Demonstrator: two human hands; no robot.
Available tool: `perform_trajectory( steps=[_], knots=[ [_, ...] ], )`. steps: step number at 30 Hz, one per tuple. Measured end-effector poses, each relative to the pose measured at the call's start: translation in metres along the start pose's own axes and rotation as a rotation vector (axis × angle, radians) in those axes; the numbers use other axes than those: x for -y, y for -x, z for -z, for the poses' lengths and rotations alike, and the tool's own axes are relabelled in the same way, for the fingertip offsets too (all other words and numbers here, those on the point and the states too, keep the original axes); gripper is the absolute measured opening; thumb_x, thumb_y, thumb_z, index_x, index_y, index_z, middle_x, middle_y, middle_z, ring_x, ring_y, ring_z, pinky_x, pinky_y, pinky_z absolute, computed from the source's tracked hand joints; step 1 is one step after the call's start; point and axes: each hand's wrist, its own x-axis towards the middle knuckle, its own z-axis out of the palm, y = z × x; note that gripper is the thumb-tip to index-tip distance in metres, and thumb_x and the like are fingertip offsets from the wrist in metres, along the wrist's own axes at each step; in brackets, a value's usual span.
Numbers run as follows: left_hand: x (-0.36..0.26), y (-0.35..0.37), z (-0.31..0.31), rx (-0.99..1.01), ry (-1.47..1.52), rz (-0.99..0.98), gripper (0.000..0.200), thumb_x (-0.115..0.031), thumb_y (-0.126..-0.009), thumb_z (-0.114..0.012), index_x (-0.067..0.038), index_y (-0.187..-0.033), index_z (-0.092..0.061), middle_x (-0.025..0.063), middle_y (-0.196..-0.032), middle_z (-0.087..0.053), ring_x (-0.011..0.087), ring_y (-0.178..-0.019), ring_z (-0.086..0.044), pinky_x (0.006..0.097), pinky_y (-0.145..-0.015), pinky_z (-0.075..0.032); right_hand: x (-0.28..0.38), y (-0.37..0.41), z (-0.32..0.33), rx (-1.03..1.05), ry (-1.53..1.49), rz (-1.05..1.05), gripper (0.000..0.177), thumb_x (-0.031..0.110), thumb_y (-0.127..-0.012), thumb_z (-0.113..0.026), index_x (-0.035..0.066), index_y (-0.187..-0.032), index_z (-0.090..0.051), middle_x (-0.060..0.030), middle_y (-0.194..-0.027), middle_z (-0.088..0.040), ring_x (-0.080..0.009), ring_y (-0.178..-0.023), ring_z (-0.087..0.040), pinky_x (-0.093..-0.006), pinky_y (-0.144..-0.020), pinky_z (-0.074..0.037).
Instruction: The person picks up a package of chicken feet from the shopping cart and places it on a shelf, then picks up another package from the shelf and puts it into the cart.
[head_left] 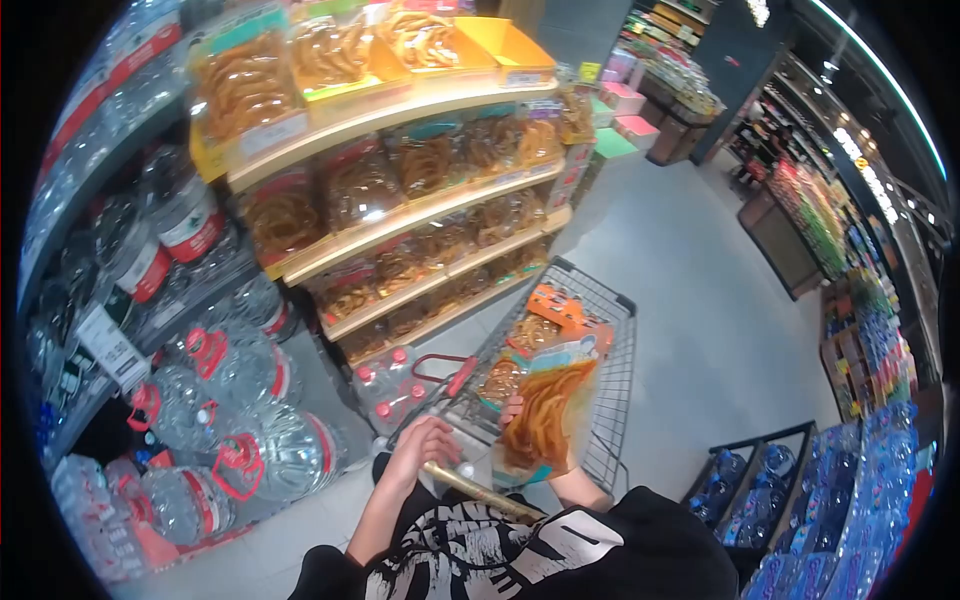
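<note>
Fingers of the right hand are clasping a snack bag, holding it upright over the near end of the shopping cart, just inside its wire rim. The left hand is curling around the cart handle. Snack shelves are crowding the cart's left edge, while bare floor is lying wide ahead and to the right.

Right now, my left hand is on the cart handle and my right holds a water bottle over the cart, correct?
No: the head view shows the right hand holding a snack bag, not a water bottle, over the cart; the left hand is on the cart handle.
</note>
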Motion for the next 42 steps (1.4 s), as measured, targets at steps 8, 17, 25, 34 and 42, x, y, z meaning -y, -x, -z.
perform_trajectory(
  steps=[8,17,25,34,42],
  knots=[
    [-0.043,0.066,0.045,-0.078,-0.268,-0.376,0.041,-0.033,-0.091,-0.047,-0.005,-0.120,-0.042,0.0116,-0.121,-0.050,0.0205,-0.116,-0.046,0.0341,-0.091,-0.038,-0.077,-0.078,-0.063,-0.446,1.061,0.369,0.036,0.040,-0.094,-0.039,0.010,-0.109,-0.051,-0.0045,-0.100,-0.056,-0.0208,-0.093,-0.055,-0.0351,-0.083,-0.044],
    [-0.035,0.100,0.082,-0.978,-0.909,-0.482,0.040,-0.017,-0.079,-0.067,-0.002,-0.106,-0.042,0.0132,-0.097,-0.058,0.0253,-0.092,-0.058,0.0338,-0.077,-0.046,-0.175,-0.138,-0.065,-0.195,1.125,-0.083,0.042,0.033,-0.095,-0.042,0.008,-0.129,-0.038,-0.0061,-0.128,-0.046,-0.0190,-0.119,-0.043,-0.0353,-0.096,-0.037],
    [-0.048,0.118,0.085,-1.257,-0.995,-0.659,0.036,-0.019,-0.077,-0.069,-0.002,-0.095,-0.042,0.0146,-0.085,-0.057,0.0301,-0.076,-0.059,0.0356,-0.064,-0.046,-0.228,-0.168,-0.078,0.157,1.665,-0.101,0.066,-0.006,-0.073,-0.066,0.003,-0.129,-0.032,-0.0127,-0.124,-0.047,-0.0220,-0.115,-0.047,-0.0320,-0.097,-0.038],
    [-0.131,0.105,0.098,-1.018,-0.726,-0.841,0.033,-0.014,-0.082,-0.061,-0.001,-0.106,-0.043,0.0178,-0.103,-0.057,0.0323,-0.094,-0.058,0.0366,-0.080,-0.047,-0.236,-0.247,-0.146,0.385,1.875,0.298,0.062,-0.008,-0.075,-0.064,-0.001,-0.129,-0.034,-0.0131,-0.126,-0.046,-0.0203,-0.115,-0.047,-0.0302,-0.096,-0.037],
    [-0.250,0.068,0.127,-0.891,-1.188,-1.091,0.050,-0.013,-0.080,-0.060,-0.002,-0.120,-0.032,0.0193,-0.112,-0.046,0.0345,-0.105,-0.051,0.0399,-0.088,-0.042,-0.243,-0.317,-0.244,0.681,1.854,0.589,0.052,-0.010,-0.079,-0.059,0.002,-0.125,-0.037,-0.0150,-0.128,-0.046,-0.0212,-0.119,-0.045,-0.0316,-0.099,-0.035]
  ],
)
